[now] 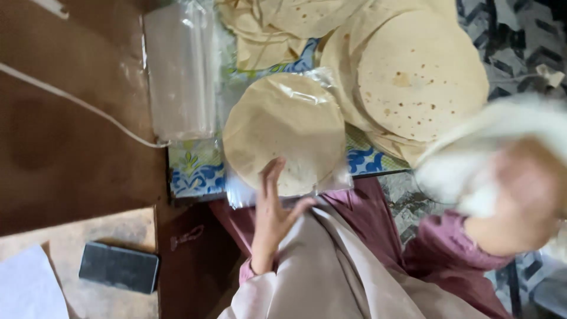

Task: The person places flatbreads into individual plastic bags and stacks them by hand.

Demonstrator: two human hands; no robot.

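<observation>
A person's left hand [273, 204], fingers spread and flat, presses the near edge of a stack of round flatbreads in a clear plastic bag [287, 133] lying on a blue floral cloth [198, 171]. The right hand [520, 195], blurred in motion, grips a loose flatbread [472, 153]; how its fingers lie cannot be told. More flatbreads [419, 74] lie just beyond. Keeping the bagged stack pinned and its edges aligned looks the surest way to work.

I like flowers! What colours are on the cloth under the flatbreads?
Blue flowers with green leaves on a pale cloth, seen in the head view.
</observation>
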